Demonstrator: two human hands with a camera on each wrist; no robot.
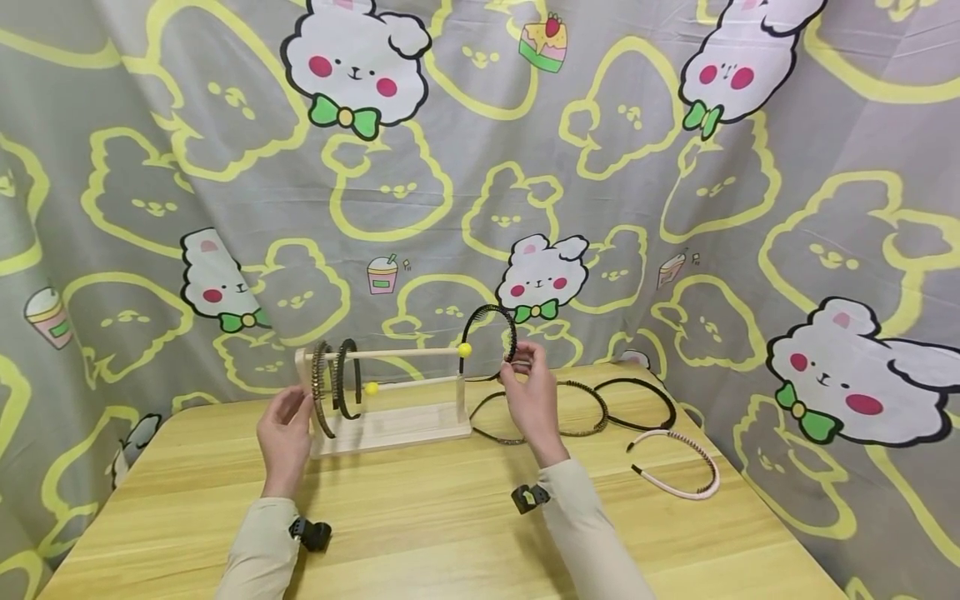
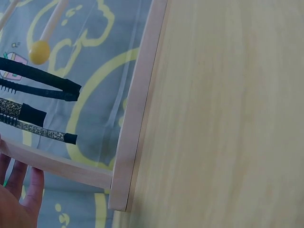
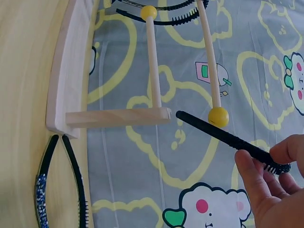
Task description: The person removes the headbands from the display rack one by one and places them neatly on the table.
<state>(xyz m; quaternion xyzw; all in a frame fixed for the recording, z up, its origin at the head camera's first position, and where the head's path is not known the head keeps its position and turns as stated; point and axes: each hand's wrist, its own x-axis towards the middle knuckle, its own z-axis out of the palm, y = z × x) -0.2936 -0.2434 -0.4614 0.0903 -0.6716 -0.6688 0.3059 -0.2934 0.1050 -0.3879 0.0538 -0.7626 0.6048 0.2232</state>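
A light wooden headband rack (image 1: 397,427) has two rods tipped with yellow balls. My left hand (image 1: 285,429) holds the rack's left upright (image 2: 61,166), fingertips against its outer side. Beside that hand, a glittery headband (image 1: 319,392) and a black headband (image 1: 342,379) hang on the upper rod. In my right hand (image 1: 531,400), fingers and thumb pinch a black toothed headband (image 1: 513,333) by one side. Its loop overlaps the upper rod's yellow ball (image 1: 465,350) in the head view; in the right wrist view one tip lies close beside the ball (image 3: 218,117).
Right of the rack, a glittery headband (image 1: 606,408), a black headband (image 1: 671,408) and a pink headband (image 1: 693,497) lie on the wooden table (image 1: 420,525). Another thin headband (image 1: 487,435) lies by the rack's base. A patterned grey curtain (image 1: 465,200) hangs behind.
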